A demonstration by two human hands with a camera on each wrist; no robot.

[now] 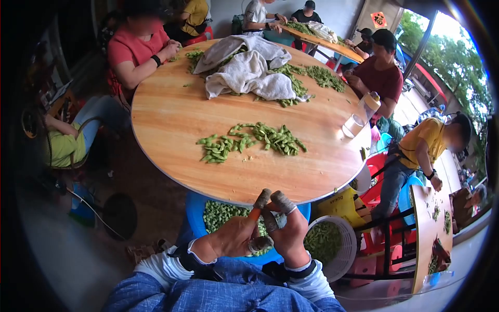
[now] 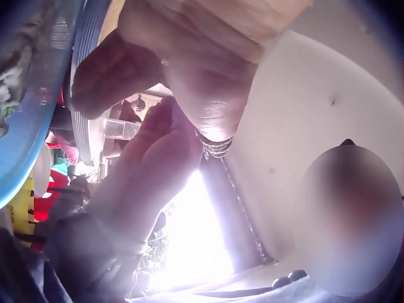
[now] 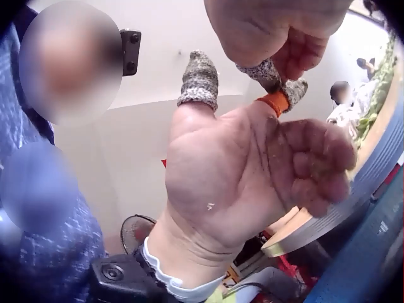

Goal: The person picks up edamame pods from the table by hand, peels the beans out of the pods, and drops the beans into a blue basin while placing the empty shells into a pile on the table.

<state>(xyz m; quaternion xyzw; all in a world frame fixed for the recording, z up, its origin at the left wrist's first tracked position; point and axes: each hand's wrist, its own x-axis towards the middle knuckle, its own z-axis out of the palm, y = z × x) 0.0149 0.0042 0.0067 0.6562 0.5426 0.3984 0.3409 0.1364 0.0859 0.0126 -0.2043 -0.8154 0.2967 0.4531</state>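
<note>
Left hand (image 1: 234, 236) and right hand (image 1: 290, 234) meet fingertip to fingertip over a near blue tub (image 1: 193, 210) of shelled beans (image 1: 221, 213). Whether their grip holds anything, I cannot tell. Many pods (image 1: 260, 138) wait on the tabletop (image 1: 171, 119) beyond.

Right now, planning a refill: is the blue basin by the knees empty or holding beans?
Not empty: the head view shows green beans heaped inside the blue basin.

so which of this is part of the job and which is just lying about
in use: left hand, right hand, blue plastic basin of green beans, white slotted basket, near pile of green pods
lying about: crumpled white cloth, clear plastic bottle
</note>
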